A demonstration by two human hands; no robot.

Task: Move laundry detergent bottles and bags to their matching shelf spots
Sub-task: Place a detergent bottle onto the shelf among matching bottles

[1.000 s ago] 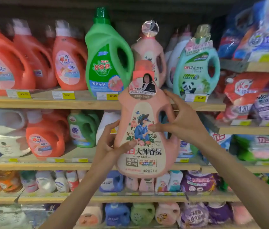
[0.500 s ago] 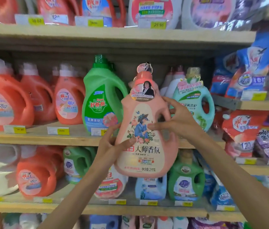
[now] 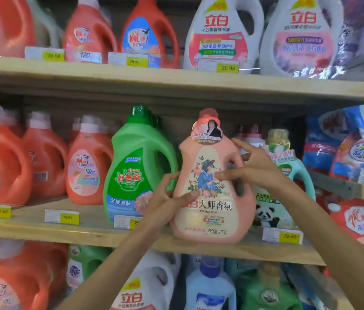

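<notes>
A pink detergent bottle [image 3: 210, 211] with a floral label and a round neck tag stands upright at the front edge of the middle wooden shelf [image 3: 87, 231]. It sits between a green bottle [image 3: 136, 166] and a teal panda bottle [image 3: 288, 198]. My left hand [image 3: 165, 195] grips its left side, thumb across the label. My right hand [image 3: 250, 168] holds its right shoulder by the handle, fingers reaching over the front.
Orange bottles [image 3: 87, 166] fill the middle shelf's left. White bottles [image 3: 219, 34] and red ones stand on the top shelf [image 3: 176, 83]. Blue and red detergent bags [image 3: 355, 153] are stacked at right. More bottles [image 3: 210, 287] line the lower shelf. Yellow price tags [image 3: 288, 237] edge the shelves.
Both hands have lifted the pink bottle from lower-shelf height up to the middle shelf, where its base now sits at the edge. The view has tilted upward.
</notes>
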